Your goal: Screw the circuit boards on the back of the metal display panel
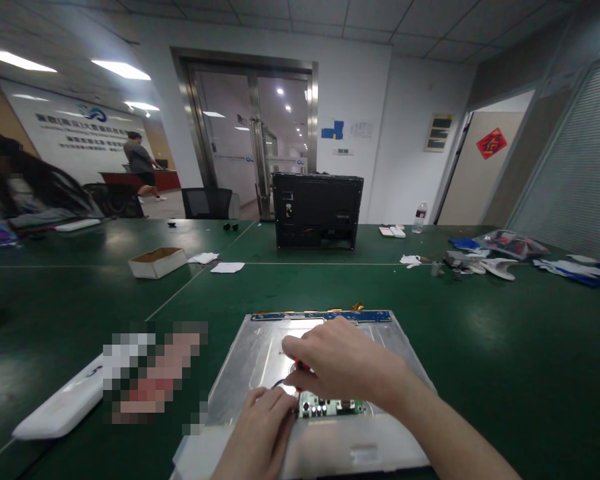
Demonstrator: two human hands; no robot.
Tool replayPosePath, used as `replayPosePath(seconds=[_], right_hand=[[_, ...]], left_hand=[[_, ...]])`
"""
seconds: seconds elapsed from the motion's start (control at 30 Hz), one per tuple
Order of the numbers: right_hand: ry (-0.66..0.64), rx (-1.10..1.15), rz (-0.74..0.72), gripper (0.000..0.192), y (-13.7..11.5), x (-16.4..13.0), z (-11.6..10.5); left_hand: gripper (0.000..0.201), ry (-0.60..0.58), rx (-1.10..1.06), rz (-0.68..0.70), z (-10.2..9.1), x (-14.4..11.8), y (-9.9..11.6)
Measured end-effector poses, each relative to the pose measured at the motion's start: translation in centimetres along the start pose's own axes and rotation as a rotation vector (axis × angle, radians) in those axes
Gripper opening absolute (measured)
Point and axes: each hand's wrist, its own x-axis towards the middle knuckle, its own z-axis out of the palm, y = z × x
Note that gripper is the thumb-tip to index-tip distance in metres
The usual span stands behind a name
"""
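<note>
Panel (pixel 260 360) lies flat, back up, low centre on table (pixel 480 347). My left hand (pixel 260 427) presses beside the small board (pixel 330 405), steadying it; right hand (pixel 340 363) is clamped on a red tool (pixel 300 367) w/ tip at board.

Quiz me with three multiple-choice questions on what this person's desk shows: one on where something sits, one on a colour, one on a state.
1. Where is the black monitor?
A. beyond the metal panel
B. left of the cardboard box
C. under the right hand

2. What colour is the table?
A. white
B. green
C. red

3. How does the metal panel lie?
A. upright
B. flat
C. propped against the wall

Answers: 1 A, it stands farther along the table behind the panel. 2 B, the bare top is dark green. 3 B, it lies flat under the left hand and right hand.
</note>
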Motion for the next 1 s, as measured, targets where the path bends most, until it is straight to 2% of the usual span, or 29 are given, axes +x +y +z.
replayPosePath(seconds=[0.07,0.33,0.53,0.77,0.9,1.0], right_hand=[[-0.013,0.005,0.005,0.023,0.05,0.0,0.02],[-0.055,0.089,-0.069,0.021,0.0,-0.49,-0.81],[-0.019,0.068,-0.017,0.011,-0.03,-0.17,-0.5],[-0.049,0.103,-0.035,0.015,0.02,-0.45,-0.38],[-0.048,0.145,-0.077,0.025,0.03,-0.8,-0.61],[-0.051,0.117,-0.079,0.02,-0.09,-0.76,-0.72]], left_hand=[[0.019,-0.007,-0.001,0.0,0.07,-0.03,-0.04],[0.021,-0.058,-0.017,-0.025,0.35,-0.13,-0.12],[0.022,-0.055,-0.012,-0.024,0.28,-0.11,-0.01],[0.022,-0.069,-0.012,-0.033,0.36,-0.19,-0.01],[0.022,-0.085,-0.009,-0.027,0.24,-0.08,0.01],[0.022,-0.078,0.001,-0.023,0.24,-0.03,0.0]])
